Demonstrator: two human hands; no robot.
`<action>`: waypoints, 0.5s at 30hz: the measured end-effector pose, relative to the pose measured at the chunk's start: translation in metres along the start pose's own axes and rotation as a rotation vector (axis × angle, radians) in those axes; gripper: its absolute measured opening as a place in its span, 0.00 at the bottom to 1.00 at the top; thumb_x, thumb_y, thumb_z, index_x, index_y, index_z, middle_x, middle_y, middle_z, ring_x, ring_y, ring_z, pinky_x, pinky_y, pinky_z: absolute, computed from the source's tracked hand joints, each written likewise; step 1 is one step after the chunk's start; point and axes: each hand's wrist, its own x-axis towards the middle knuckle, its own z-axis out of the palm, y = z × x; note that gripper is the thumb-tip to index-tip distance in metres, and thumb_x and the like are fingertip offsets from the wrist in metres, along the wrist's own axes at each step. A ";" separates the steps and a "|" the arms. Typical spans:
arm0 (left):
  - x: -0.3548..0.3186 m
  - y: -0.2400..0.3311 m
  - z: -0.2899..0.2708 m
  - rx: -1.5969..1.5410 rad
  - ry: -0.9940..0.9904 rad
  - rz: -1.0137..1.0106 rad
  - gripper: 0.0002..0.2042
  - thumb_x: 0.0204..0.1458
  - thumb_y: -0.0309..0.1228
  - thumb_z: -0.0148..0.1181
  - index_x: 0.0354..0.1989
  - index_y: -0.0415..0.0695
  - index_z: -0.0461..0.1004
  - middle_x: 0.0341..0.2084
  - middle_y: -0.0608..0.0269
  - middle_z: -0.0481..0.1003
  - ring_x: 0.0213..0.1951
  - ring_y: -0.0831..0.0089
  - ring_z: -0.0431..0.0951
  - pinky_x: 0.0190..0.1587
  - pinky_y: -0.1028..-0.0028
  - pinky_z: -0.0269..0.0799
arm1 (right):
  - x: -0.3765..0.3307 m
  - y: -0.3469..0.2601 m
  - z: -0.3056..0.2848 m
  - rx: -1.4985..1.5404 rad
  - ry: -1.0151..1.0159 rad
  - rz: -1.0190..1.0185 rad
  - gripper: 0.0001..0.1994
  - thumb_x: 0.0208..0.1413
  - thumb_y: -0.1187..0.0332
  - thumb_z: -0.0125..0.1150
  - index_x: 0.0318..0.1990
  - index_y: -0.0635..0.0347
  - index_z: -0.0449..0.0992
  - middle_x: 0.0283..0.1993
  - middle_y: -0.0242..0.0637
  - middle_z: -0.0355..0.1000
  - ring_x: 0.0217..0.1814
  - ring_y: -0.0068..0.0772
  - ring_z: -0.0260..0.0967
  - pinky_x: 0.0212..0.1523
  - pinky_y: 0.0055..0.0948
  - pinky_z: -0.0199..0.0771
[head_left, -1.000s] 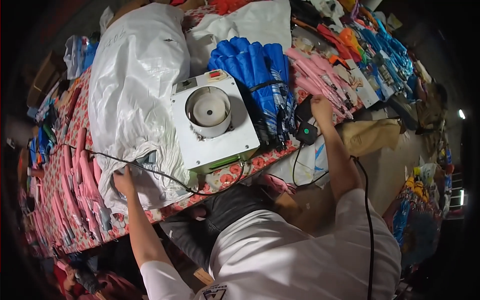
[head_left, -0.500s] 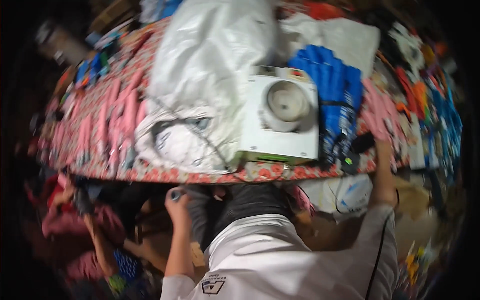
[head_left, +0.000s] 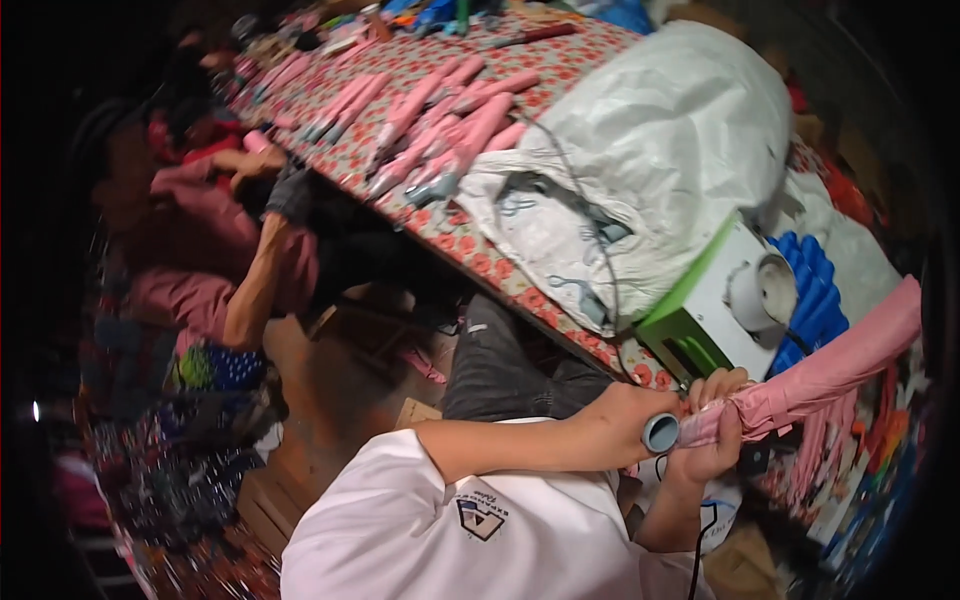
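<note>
I hold a folded pink umbrella [head_left: 830,375] in front of my chest, its far end pointing right and upward. My left hand [head_left: 625,420] closes around it by the grey handle cap [head_left: 660,432]. Just to the right, my right hand [head_left: 712,455] grips the gathered pink fabric from below. A white and green machine [head_left: 715,300] with a round opening stands on the table edge right behind my hands.
A big white sack [head_left: 670,160] lies on the floral-cloth table [head_left: 400,70], with a thin cable across it. Several pink folded umbrellas [head_left: 440,130] lie further left, blue ones [head_left: 815,295] beside the machine. Another person [head_left: 250,250] sits at the left below the table edge.
My hands were apart at the table edge; now both are closed together on a pink umbrella. The view has swung to the left and tilted.
</note>
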 end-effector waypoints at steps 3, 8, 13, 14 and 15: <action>-0.021 0.000 -0.027 0.030 0.122 0.056 0.12 0.36 0.21 0.65 0.31 0.42 0.70 0.28 0.62 0.75 0.26 0.66 0.73 0.29 0.73 0.68 | 0.011 0.020 0.034 0.041 0.001 -0.050 0.09 0.51 0.65 0.51 0.35 0.57 0.60 0.32 0.34 0.56 0.32 0.25 0.52 0.33 0.20 0.56; -0.057 -0.004 -0.054 0.056 0.397 0.163 0.12 0.35 0.20 0.64 0.30 0.42 0.70 0.26 0.62 0.74 0.26 0.66 0.73 0.28 0.73 0.67 | -0.007 0.072 0.044 0.018 -0.091 0.056 0.11 0.53 0.61 0.50 0.34 0.57 0.60 0.33 0.36 0.58 0.34 0.26 0.55 0.35 0.19 0.56; -0.077 -0.022 -0.052 0.083 0.494 0.176 0.12 0.37 0.21 0.64 0.31 0.42 0.70 0.26 0.62 0.74 0.26 0.65 0.73 0.29 0.73 0.67 | 0.030 0.052 0.113 -0.163 -0.326 0.116 0.13 0.58 0.58 0.51 0.34 0.59 0.62 0.39 0.39 0.64 0.42 0.31 0.61 0.44 0.22 0.61; -0.081 -0.026 -0.050 0.088 0.484 0.142 0.11 0.37 0.21 0.65 0.31 0.42 0.70 0.26 0.62 0.74 0.26 0.65 0.73 0.29 0.73 0.68 | 0.051 0.030 0.122 -0.242 -0.276 0.081 0.14 0.60 0.56 0.50 0.34 0.59 0.64 0.40 0.40 0.64 0.43 0.33 0.62 0.47 0.27 0.61; -0.083 -0.030 -0.050 0.089 0.446 0.096 0.11 0.38 0.22 0.65 0.31 0.42 0.70 0.26 0.62 0.73 0.26 0.65 0.73 0.29 0.73 0.68 | 0.065 0.012 0.129 -0.211 -0.107 0.062 0.15 0.60 0.55 0.51 0.34 0.59 0.65 0.41 0.41 0.65 0.43 0.33 0.63 0.49 0.30 0.62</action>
